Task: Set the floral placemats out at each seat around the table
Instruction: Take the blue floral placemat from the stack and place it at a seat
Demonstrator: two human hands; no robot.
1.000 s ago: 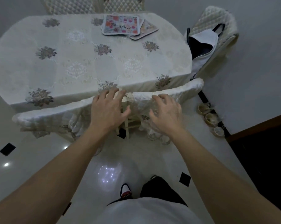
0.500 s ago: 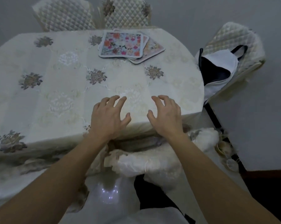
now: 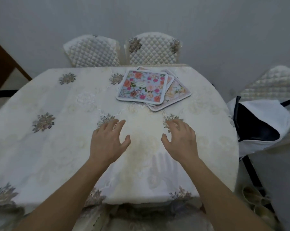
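A stack of floral placemats (image 3: 141, 87) lies at the far side of the oval table (image 3: 57, 147), which wears a cream embroidered cloth. The top mat is pale blue with pink and orange roses; a pinkish mat (image 3: 177, 92) sticks out from under it to the right. My left hand (image 3: 107, 140) and my right hand (image 3: 181, 140) hover over the middle of the table, fingers spread, holding nothing. Both are a hand's length short of the stack.
Two quilted chairs (image 3: 92, 51) (image 3: 153, 49) stand behind the table against the grey wall. A third quilted chair (image 3: 272, 84) at the right carries a white and black bag (image 3: 261, 124). A covered chair back (image 3: 149, 219) sits below me.
Both hands left the near chair's back and reached forward over the table towards the placemat stack. The view rose and moved in over the table.
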